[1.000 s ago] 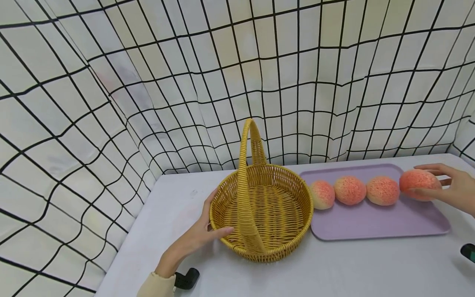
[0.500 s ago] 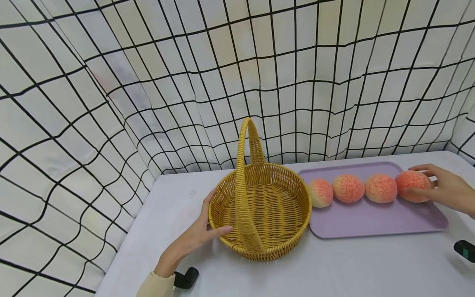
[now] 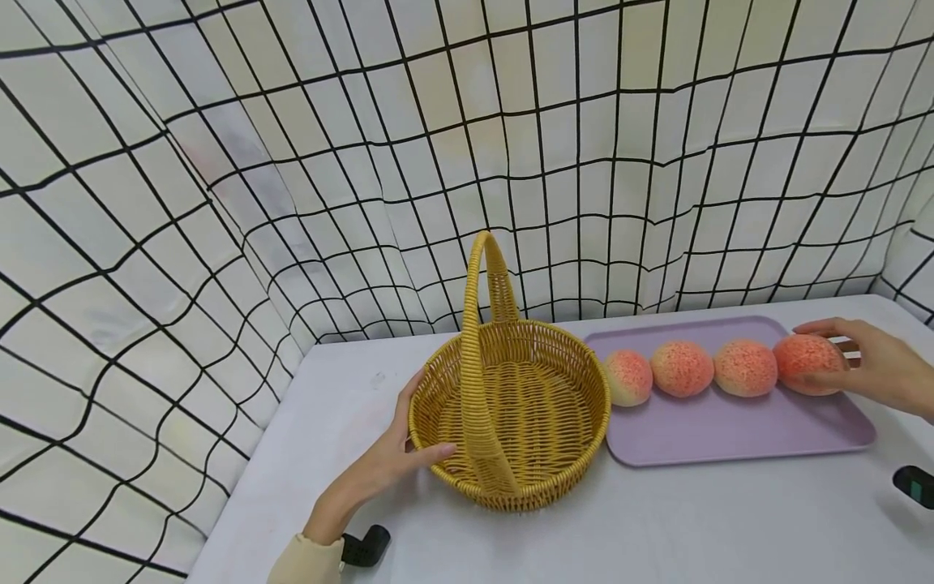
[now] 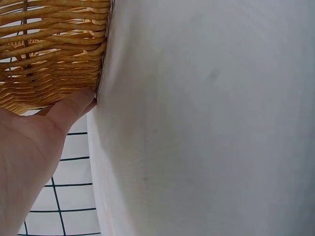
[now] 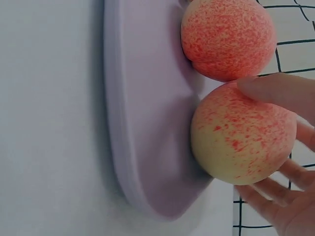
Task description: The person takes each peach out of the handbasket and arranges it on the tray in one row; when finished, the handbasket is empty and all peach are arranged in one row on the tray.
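A yellow-brown wicker basket (image 3: pixel 540 405) with a tall arched handle stands on the white table in the head view. My left hand (image 3: pixel 397 454) grips its left side, thumb over the rim and fingers along the outside; the left wrist view shows fingers against the woven wall (image 4: pixel 54 54). On the right lies a lilac tray (image 3: pixel 744 438) bearing a row of several pink-red peaches (image 3: pixel 682 369). My right hand (image 3: pixel 879 365) holds the rightmost peach (image 3: pixel 806 365) between thumb and fingers. In the right wrist view this peach (image 5: pixel 241 137) touches its neighbour (image 5: pixel 229 37) and seems to rest on the tray.
The basket's right rim overlaps the tray's left end and partly hides the leftmost peach (image 3: pixel 630 379). White walls with a black grid (image 3: pixel 554 162) rise behind and to the left of the table (image 3: pixel 657 519). Black wrist devices (image 3: pixel 367 546) show beside both forearms.
My right hand has brought the rightmost peach slightly left, up against its neighbour. The left hand keeps its hold on the basket. The whole head view has shifted a little.
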`<state>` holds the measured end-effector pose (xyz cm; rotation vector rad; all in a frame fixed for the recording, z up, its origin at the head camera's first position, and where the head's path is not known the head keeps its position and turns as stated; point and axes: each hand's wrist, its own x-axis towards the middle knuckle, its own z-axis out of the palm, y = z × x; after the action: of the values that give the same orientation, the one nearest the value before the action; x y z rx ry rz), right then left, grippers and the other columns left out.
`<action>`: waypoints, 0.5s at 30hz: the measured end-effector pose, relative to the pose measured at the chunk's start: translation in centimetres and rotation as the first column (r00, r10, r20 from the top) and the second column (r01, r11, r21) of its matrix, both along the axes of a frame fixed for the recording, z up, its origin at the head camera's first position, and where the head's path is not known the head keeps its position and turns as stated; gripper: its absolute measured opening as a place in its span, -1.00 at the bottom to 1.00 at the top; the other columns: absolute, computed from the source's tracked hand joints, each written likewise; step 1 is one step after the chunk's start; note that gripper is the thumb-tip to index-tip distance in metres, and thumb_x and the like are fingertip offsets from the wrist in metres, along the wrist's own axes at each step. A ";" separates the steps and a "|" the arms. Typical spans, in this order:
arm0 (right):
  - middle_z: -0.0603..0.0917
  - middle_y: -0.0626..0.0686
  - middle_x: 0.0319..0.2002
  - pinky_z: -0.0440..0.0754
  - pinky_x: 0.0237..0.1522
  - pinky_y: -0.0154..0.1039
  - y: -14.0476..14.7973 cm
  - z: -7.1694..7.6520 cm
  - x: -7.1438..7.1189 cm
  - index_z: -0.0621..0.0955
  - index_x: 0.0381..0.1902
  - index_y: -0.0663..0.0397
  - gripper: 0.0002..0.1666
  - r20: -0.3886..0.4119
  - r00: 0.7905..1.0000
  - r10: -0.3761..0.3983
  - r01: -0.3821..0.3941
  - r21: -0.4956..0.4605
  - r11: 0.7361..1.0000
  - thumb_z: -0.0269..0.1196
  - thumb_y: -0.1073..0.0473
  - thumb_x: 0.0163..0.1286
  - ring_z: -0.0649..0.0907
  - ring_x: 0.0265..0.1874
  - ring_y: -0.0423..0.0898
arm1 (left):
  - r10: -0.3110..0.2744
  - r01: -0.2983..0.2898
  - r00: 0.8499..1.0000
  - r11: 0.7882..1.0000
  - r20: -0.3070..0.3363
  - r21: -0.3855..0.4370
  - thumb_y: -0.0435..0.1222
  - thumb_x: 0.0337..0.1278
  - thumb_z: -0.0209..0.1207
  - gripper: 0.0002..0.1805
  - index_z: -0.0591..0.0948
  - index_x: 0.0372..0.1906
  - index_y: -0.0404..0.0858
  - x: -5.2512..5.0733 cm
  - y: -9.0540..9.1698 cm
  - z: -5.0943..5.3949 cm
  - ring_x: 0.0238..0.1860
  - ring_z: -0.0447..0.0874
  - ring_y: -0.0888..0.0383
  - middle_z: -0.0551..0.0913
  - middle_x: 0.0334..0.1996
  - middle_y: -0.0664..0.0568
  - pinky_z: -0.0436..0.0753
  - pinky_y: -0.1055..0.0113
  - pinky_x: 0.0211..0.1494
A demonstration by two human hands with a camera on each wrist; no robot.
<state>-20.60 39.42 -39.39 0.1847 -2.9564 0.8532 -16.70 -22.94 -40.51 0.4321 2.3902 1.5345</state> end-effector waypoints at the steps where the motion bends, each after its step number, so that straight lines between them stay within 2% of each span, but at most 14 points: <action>1: 0.33 0.61 0.21 0.54 -0.08 0.47 0.0 -0.2 0.0 0.36 0.32 0.52 -0.10 -0.020 1.000 0.005 -0.005 -0.020 1.000 0.57 0.21 0.22 0.43 0.05 0.61 | 0.000 0.000 1.000 1.000 -0.001 0.001 -0.04 0.27 0.39 0.27 -0.36 0.69 0.14 0.0 0.0 0.0 0.65 -0.11 -0.28 -0.28 0.69 -0.21 0.06 -0.35 0.56; 2: 0.34 0.60 0.22 0.57 -0.09 0.40 0.0 -0.4 0.0 0.37 0.32 0.51 -0.11 -0.043 0.999 0.006 -0.007 -0.032 0.999 0.58 0.22 0.20 0.42 0.06 0.59 | 0.000 0.000 1.000 1.000 -0.001 0.002 -0.04 0.27 0.39 0.26 -0.36 0.69 0.15 -0.1 0.0 0.0 0.65 -0.11 -0.28 -0.28 0.69 -0.21 0.06 -0.35 0.56; 4: 0.35 0.57 0.23 0.66 -0.07 0.09 0.1 -0.8 -0.1 0.40 0.31 0.48 -0.12 -0.090 0.996 0.005 -0.010 -0.052 0.999 0.60 0.25 0.16 0.42 0.09 0.48 | 0.000 0.000 1.000 1.000 -0.004 0.006 -0.04 0.28 0.39 0.27 -0.36 0.69 0.13 -0.2 0.0 0.1 0.65 -0.11 -0.28 -0.29 0.69 -0.21 0.05 -0.35 0.56; 6: 0.37 0.54 0.23 0.62 -0.08 0.04 0.2 -1.2 -0.2 0.42 0.29 0.45 -0.14 -0.129 0.992 0.008 -0.016 -0.066 0.998 0.61 0.29 0.13 0.40 0.10 0.39 | 0.002 -0.002 1.000 1.000 -0.005 0.010 -0.04 0.27 0.39 0.27 -0.36 0.70 0.11 -0.3 0.0 0.2 0.65 -0.11 -0.28 -0.29 0.69 -0.20 0.05 -0.34 0.57; 7: 0.38 0.54 0.24 0.60 -0.11 -0.14 0.2 -1.4 -0.2 0.42 0.29 0.44 -0.13 -0.139 0.990 0.005 -0.015 -0.073 0.997 0.61 0.31 0.12 0.38 0.11 0.38 | 0.004 -0.004 1.000 1.000 -0.006 0.010 -0.04 0.27 0.39 0.27 -0.36 0.70 0.11 -0.4 0.1 0.2 0.65 -0.11 -0.28 -0.30 0.69 -0.20 0.05 -0.34 0.57; 11: 0.38 0.54 0.21 0.57 -0.11 -0.29 0.1 -2.0 -0.1 0.40 0.31 0.47 -0.10 -0.156 0.988 -0.013 0.000 -0.082 0.997 0.60 0.36 0.09 0.36 0.10 0.42 | 0.003 -0.003 1.000 1.000 -0.005 0.014 -0.04 0.26 0.40 0.27 -0.36 0.70 0.11 -0.4 0.1 0.2 0.65 -0.09 -0.26 -0.30 0.69 -0.18 0.07 -0.30 0.57; 13: 0.38 0.55 0.18 0.42 -0.26 -0.58 0.0 -2.1 0.0 0.40 0.32 0.48 -0.08 -0.154 0.988 -0.027 0.015 -0.077 0.997 0.61 0.35 0.08 0.39 0.07 0.46 | -0.002 0.002 1.000 1.000 -0.001 0.018 -0.05 0.27 0.40 0.27 -0.36 0.69 0.12 -0.3 0.1 0.1 0.64 -0.07 -0.25 -0.29 0.69 -0.18 0.09 -0.27 0.57; 14: 0.38 0.55 0.17 0.42 -0.28 -0.57 -0.1 -2.2 0.0 0.41 0.32 0.48 -0.08 -0.156 0.987 -0.036 0.025 -0.070 0.997 0.62 0.33 0.09 0.40 0.05 0.45 | -0.004 0.004 1.000 1.000 0.000 0.020 -0.06 0.27 0.39 0.27 -0.36 0.69 0.12 -0.2 0.1 0.1 0.64 -0.06 -0.25 -0.29 0.69 -0.19 0.10 -0.25 0.57; 15: 0.40 0.54 0.15 0.30 -0.35 -0.65 -0.2 -2.2 0.0 0.42 0.32 0.47 -0.08 -0.161 0.986 -0.043 0.033 -0.064 0.997 0.63 0.31 0.08 0.42 0.02 0.44 | -0.007 0.007 1.000 1.000 0.000 0.023 -0.07 0.27 0.39 0.27 -0.36 0.69 0.12 -0.2 0.1 0.0 0.64 -0.05 -0.25 -0.29 0.69 -0.20 0.11 -0.24 0.57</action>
<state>-20.58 39.27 -41.57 0.1849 -2.7701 0.8781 -16.88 -22.83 -40.47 0.4449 2.3709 1.5599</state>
